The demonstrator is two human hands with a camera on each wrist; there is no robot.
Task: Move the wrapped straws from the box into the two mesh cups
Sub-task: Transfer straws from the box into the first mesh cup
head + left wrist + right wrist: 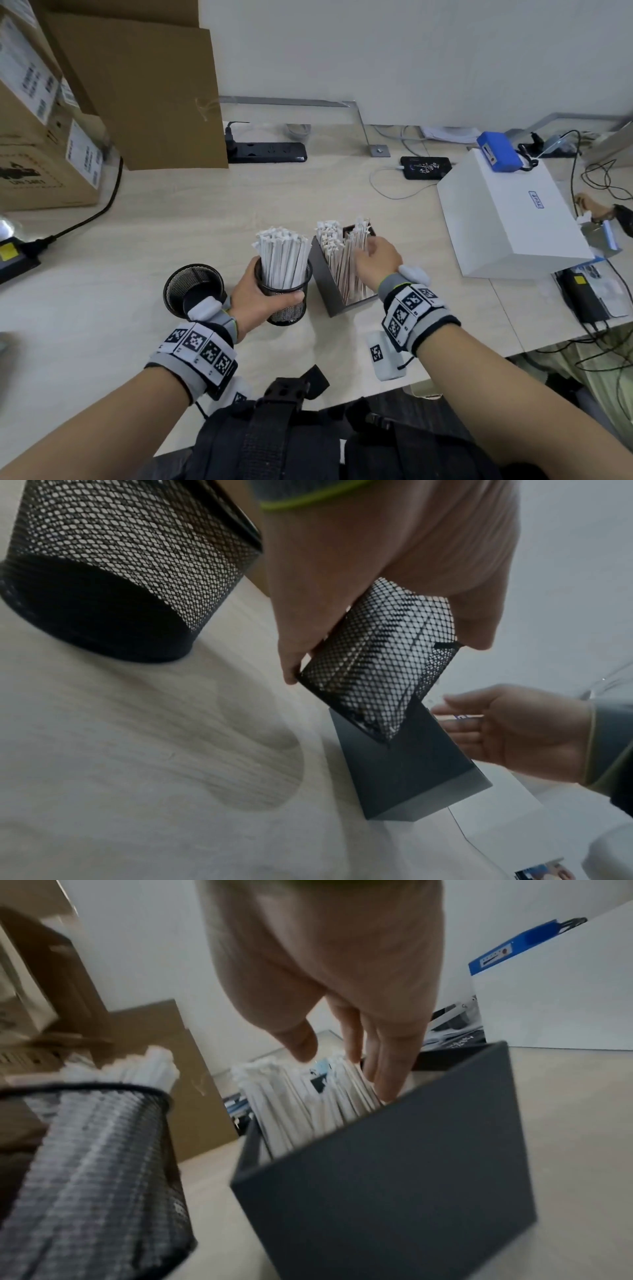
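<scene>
My left hand (pixel 260 298) grips a black mesh cup (pixel 287 308) packed with white wrapped straws (pixel 282 257), tilted toward the box; the same mesh cup (pixel 373 666) shows in the left wrist view. A second mesh cup (pixel 191 286) stands empty to its left, also seen as the near mesh cup (pixel 120 569). The dark grey box (pixel 330 291) holds more wrapped straws (pixel 346 263). My right hand (pixel 371 257) reaches into the box with straight fingers (pixel 383 1064) among the box straws (pixel 308 1096); it holds nothing that I can see.
A white case (pixel 507 219) with a blue device (pixel 498 150) sits right of the box. Cardboard boxes (pixel 44 144) stand at the back left. A power strip (pixel 270 152), a phone (pixel 424 168) and cables lie along the wall. Another person's hand (pixel 596 209) shows at the right edge.
</scene>
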